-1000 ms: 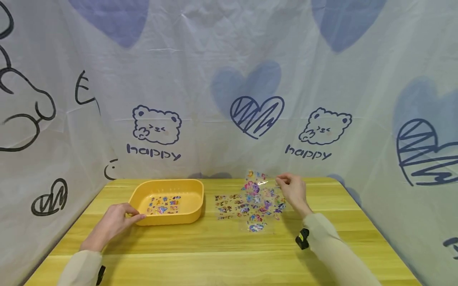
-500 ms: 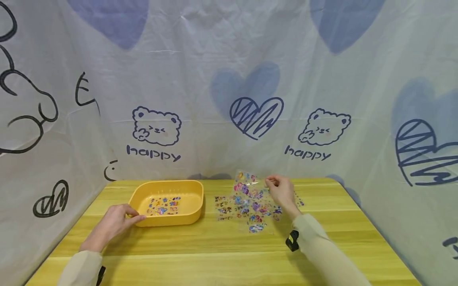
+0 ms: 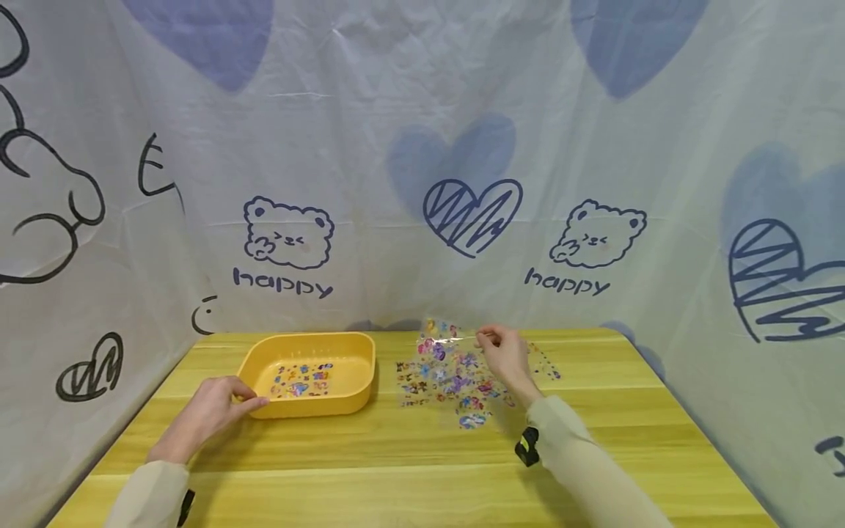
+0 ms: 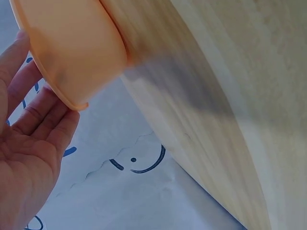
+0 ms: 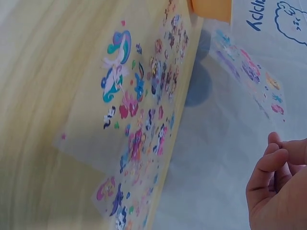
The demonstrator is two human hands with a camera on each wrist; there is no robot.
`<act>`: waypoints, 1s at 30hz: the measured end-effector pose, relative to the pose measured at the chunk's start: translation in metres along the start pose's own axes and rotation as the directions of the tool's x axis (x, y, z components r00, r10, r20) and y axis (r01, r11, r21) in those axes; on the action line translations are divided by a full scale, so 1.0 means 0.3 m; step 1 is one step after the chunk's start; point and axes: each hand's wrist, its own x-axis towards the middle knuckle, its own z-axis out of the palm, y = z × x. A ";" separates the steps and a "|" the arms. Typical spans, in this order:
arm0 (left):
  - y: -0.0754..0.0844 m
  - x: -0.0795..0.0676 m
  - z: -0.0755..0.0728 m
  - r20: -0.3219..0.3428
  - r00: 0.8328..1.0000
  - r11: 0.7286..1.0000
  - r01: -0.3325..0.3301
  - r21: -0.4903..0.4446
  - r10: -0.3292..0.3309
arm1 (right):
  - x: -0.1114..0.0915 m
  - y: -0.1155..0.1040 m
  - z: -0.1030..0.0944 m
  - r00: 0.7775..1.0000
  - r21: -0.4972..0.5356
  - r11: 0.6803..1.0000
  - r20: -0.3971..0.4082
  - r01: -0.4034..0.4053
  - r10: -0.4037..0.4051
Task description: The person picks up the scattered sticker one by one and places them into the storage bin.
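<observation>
My left hand (image 3: 206, 416) holds the near left corner of a yellow plastic basin (image 3: 359, 400), thumb on the rim and fingers along the outside. In the left wrist view the basin's wall (image 4: 79, 52) shows the rim between thumb and fingers. A clear sheet of colorful cartoon stickers lies inside the basin. With thumb and fingertips, my right hand (image 3: 507, 359) pinches the edge of a transparent sticker sheet (image 5: 249, 72), raised above the table. Below it several more clear sticker sheets (image 5: 115, 81) lie overlapping, printed with pony figures.
The wooden table (image 3: 343, 477) extends in front and to the right. A white cloth (image 3: 396, 95) with hearts, bears and lettering hangs behind and at both sides. Another sticker sheet (image 3: 544, 363) peeks out right of the right hand.
My right hand has moved left with the pinched sticker sheet, over the pile, uncovering stickers to its right. My left hand and the basin have stayed put.
</observation>
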 end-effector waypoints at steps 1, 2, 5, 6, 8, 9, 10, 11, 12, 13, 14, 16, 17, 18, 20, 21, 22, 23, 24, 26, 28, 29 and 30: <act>0.000 0.000 0.000 0.003 1.000 1.000 0.001 -0.001 -0.001 | -0.002 0.001 0.004 1.000 0.006 1.000 0.002 0.001 -0.001; 0.000 0.001 0.001 0.004 1.000 1.000 0.001 -0.001 -0.001 | -0.003 0.001 0.008 1.000 0.011 1.000 0.002 0.005 -0.005; -0.002 0.001 0.001 0.007 1.000 1.000 -0.002 -0.001 0.002 | -0.011 0.000 0.019 1.000 0.023 1.000 0.005 0.010 -0.010; -0.002 0.001 0.001 0.008 1.000 1.000 -0.001 -0.001 0.001 | -0.014 -0.001 0.023 1.000 0.028 1.000 0.007 0.008 -0.008; -0.004 0.002 0.002 0.005 1.000 1.000 -0.007 0.002 0.007 | -0.019 -0.007 0.030 1.000 0.028 1.000 0.008 0.001 -0.001; -0.005 0.003 0.001 0.006 1.000 1.000 -0.009 0.001 0.009 | -0.021 -0.009 0.033 1.000 0.025 1.000 0.006 -0.002 0.002; -0.005 0.003 0.001 0.004 1.000 1.000 -0.012 0.002 0.012 | -0.023 -0.011 0.036 1.000 0.025 1.000 0.006 -0.006 0.006; -0.005 0.004 0.000 0.004 1.000 1.000 -0.014 0.002 0.014 | -0.024 -0.014 0.039 1.000 0.020 1.000 0.003 -0.008 0.008; -0.005 0.005 0.000 0.003 1.000 1.000 -0.012 0.002 0.012 | -0.026 -0.016 0.041 1.000 0.017 1.000 0.000 -0.007 0.007; -0.005 0.005 -0.001 0.005 1.000 1.000 -0.013 0.001 0.013 | -0.026 -0.018 0.043 1.000 0.014 1.000 -0.002 -0.002 0.002; -0.004 0.005 -0.001 0.006 1.000 1.000 -0.008 -0.001 0.008 | -0.027 -0.018 0.045 1.000 0.014 1.000 -0.004 0.002 -0.002; -0.003 0.005 -0.001 0.008 1.000 1.000 -0.001 -0.002 0.001 | -0.029 -0.020 0.046 1.000 0.016 1.000 -0.004 0.012 -0.012; -0.002 0.005 -0.002 0.012 1.000 1.000 0.004 -0.004 -0.004 | -0.029 -0.019 0.047 1.000 0.017 1.000 -0.003 0.018 -0.018; -0.002 0.005 -0.002 0.014 1.000 1.000 0.010 -0.006 -0.010 | -0.029 -0.019 0.048 1.000 0.016 1.000 -0.004 0.026 -0.026; 0.000 0.006 -0.004 0.018 1.000 1.000 0.016 -0.008 -0.016 | -0.029 -0.018 0.048 0.999 0.016 0.999 -0.004 0.033 -0.033; 0.001 0.006 -0.005 0.020 1.000 1.000 0.017 -0.008 -0.017 | -0.028 -0.017 0.048 0.999 0.016 0.999 -0.004 0.035 -0.035; 0.001 0.007 -0.005 0.021 1.000 1.000 0.019 -0.009 -0.019 | -0.028 -0.016 0.049 0.999 0.013 0.999 -0.004 0.039 -0.039; 0.001 0.007 -0.006 0.023 1.000 1.000 0.015 -0.009 -0.015 | -0.028 -0.015 0.049 0.999 0.014 0.999 -0.003 0.042 -0.042; 0.001 0.007 -0.006 0.023 1.000 1.000 0.014 -0.008 -0.014 | -0.028 -0.014 0.049 0.999 0.010 0.999 -0.003 0.046 -0.046; 0.002 0.007 -0.007 0.025 1.000 1.000 0.012 -0.006 -0.012 | -0.027 -0.010 0.050 0.999 0.007 0.999 0.000 0.045 -0.045; 0.003 0.007 -0.008 0.027 1.000 1.000 0.011 -0.004 -0.011 | -0.026 -0.008 0.052 0.999 0.004 0.999 0.001 0.046 -0.046; 0.003 0.007 -0.008 0.028 1.000 1.000 0.012 -0.004 -0.012 | -0.026 -0.006 0.053 0.999 0.007 0.999 0.002 0.045 -0.045; 0.003 0.006 -0.009 0.028 1.000 1.000 0.013 -0.005 -0.013 | -0.025 -0.005 0.054 0.999 0.007 0.999 0.000 0.044 -0.044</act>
